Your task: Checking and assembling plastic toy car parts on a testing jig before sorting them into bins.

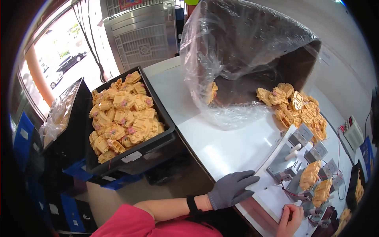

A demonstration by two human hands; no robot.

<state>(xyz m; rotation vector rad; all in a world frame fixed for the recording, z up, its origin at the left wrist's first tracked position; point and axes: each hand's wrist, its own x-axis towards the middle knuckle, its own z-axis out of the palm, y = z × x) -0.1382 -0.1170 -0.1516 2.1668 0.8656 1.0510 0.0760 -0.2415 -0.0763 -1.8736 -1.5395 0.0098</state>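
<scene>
My left hand (pixel 233 190), in a dark grey glove, lies at the table's front edge with its fingers stretched out and nothing in them. My right hand (pixel 291 219) is bare, its fingers curled together beside the lower end of a test fixture (pixel 282 170); whatever they might hold is too small or hidden to make out. The fixture is a white board with grey metal blocks, hinged plates and red and black wires. Two yellow moulded plastic parts, an upper one (pixel 310 175) and a lower one (pixel 322 192), sit on its blocks, up and right of my right hand.
A black crate (pixel 130 157) heaped with yellow parts stands left of the white table (pixel 221 152). At the back, a tipped brown box (pixel 292 65) lined with clear plastic (pixel 197 51) spills a pile of parts (pixel 306 114). A small metering device (pixel 352 132) stands far right.
</scene>
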